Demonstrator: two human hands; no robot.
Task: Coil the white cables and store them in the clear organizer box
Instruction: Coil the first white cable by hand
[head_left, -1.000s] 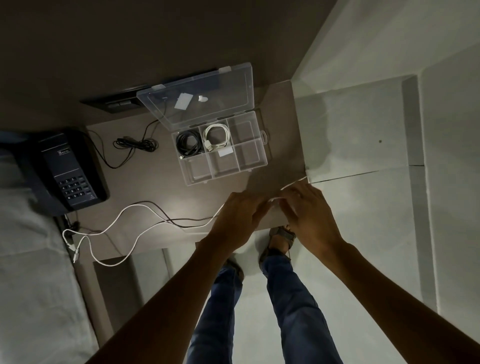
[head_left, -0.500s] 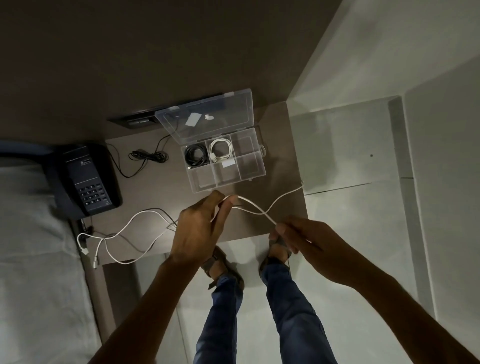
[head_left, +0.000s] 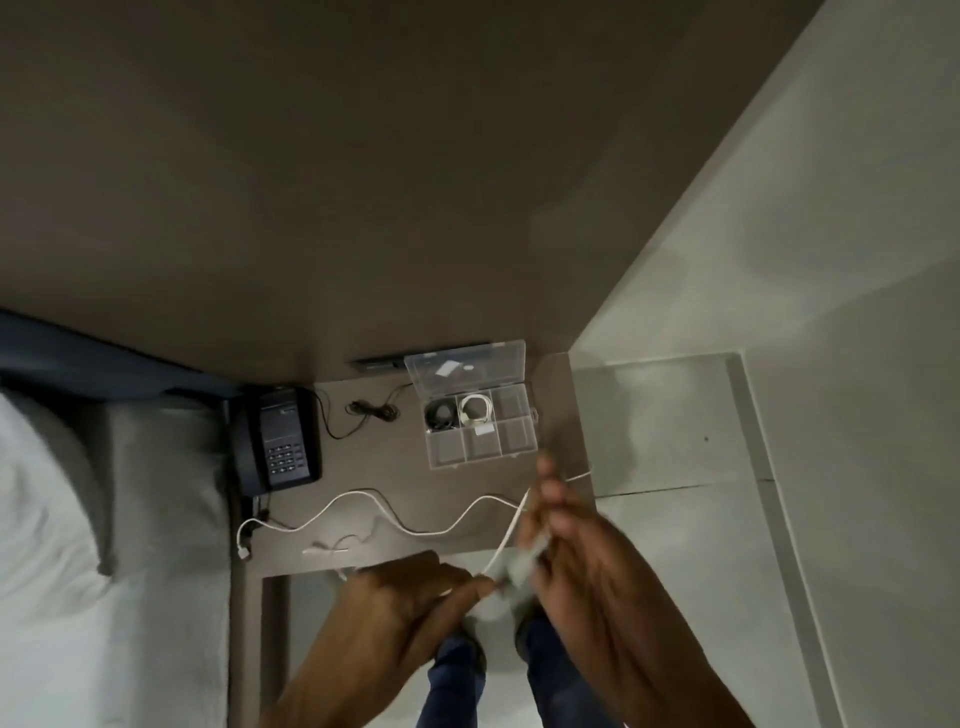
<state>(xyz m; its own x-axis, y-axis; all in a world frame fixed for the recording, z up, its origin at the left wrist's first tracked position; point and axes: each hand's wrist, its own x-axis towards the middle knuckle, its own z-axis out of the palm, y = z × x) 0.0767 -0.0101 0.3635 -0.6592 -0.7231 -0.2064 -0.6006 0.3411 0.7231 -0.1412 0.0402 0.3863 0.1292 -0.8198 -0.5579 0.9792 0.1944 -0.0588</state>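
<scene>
A long white cable (head_left: 363, 498) snakes across the brown table (head_left: 374, 457), its plug end hanging off the left edge. My left hand (head_left: 410, 597) and my right hand (head_left: 566, 551) meet in front of the table's near edge, both closed on the cable's right end, where blurred white loops bunch between the fingers. The clear organizer box (head_left: 514, 448) stands open at the back right of the table, lid raised. One compartment holds a coiled white cable (head_left: 475, 408), the one left of it a coiled black cable (head_left: 440, 415).
A dark desk phone (head_left: 278, 441) sits at the table's left end, with a loose black wire (head_left: 371, 410) beside it. A bed with grey-white linen (head_left: 104, 519) lies to the left. My legs in jeans (head_left: 452, 686) stand on the pale tiled floor (head_left: 675, 519) below.
The view has pulled back and tilted up. Both hands have dropped toward me and come together, gathering the cable's right end; the cable on the table lies straighter.
</scene>
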